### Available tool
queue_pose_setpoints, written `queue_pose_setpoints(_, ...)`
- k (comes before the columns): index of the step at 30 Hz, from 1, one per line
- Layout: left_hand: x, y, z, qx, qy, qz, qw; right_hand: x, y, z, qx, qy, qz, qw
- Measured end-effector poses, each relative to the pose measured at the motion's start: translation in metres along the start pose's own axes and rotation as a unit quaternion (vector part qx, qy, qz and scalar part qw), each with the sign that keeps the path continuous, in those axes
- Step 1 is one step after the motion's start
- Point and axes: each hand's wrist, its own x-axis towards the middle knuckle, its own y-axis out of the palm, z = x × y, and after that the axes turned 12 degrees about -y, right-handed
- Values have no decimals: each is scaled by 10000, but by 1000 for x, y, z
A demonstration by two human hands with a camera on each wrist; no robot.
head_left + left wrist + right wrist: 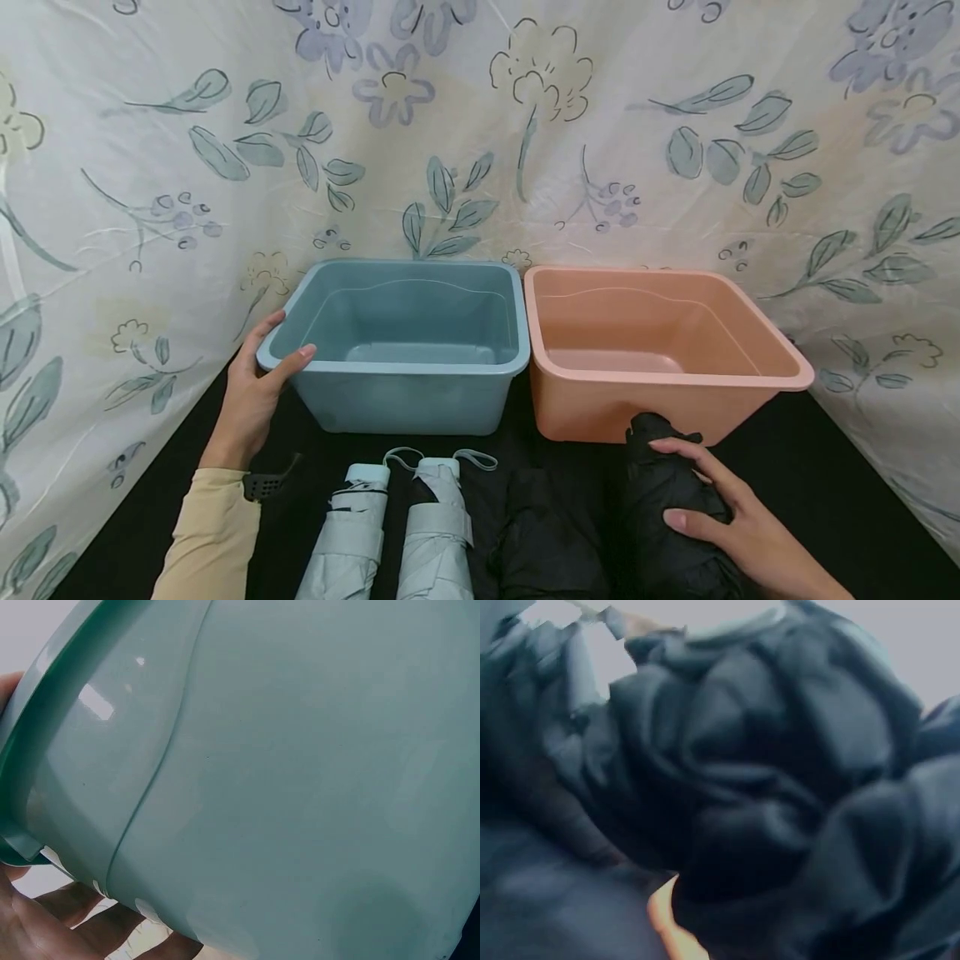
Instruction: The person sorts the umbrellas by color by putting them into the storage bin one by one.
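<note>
My left hand [246,404] grips the blue plastic bin [408,402] at its front left corner, thumb over the front rim and fingers along the left side. In the left wrist view the bin's outer wall [300,765] fills most of the picture, with fingers [45,930] at its lower left edge. My right hand [738,521] holds a folded black umbrella [652,479], whose upper end overlaps the front of the orange bin [600,408]. Up close, the right wrist view shows loose, wrinkled black fabric [750,772] and part of a finger below it.
Two folded pale blue umbrellas [348,533] [438,533] with wrist loops lie in front of the blue bin. Another black umbrella [551,533] lies between them and my right hand. Both bins stand side by side on black cloth [161,517] before a floral curtain [450,125].
</note>
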Motion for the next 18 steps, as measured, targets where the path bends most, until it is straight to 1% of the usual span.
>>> queue_pose_setpoints(1, 0, 0, 0, 11, 2, -7, 10000, 0, -3, 5, 206, -26, -16, 9998)
queue_pose_setpoints(4, 0, 0, -1, 36, 7, -19, 10000, 1, -11, 17, 550, -237, 17, 9982)
queue_pose_setpoints(7, 0, 1, -1, 45, 10, -24, 10000, 3, -18, 27, 752, -632, 124, 9951)
queue_pose_setpoints(11, 0, 1, 0, 34, 13, -32, 10000, 12, -26, 39, 700, -1191, 263, 9901)
queue_pose_setpoints(13, 0, 1, 0, 41, 11, -41, 10000, 20, -29, 47, 447, -1357, 254, 9894)
queue_pose_setpoints(15, 0, 1, 0, 46, 8, -43, 10000, 29, -31, 57, 315, -1397, 261, 9894)
queue_pose_setpoints(18, 0, 0, 0, 47, -4, -43, 10000, 47, -35, 73, 370, -1541, 450, 9863)
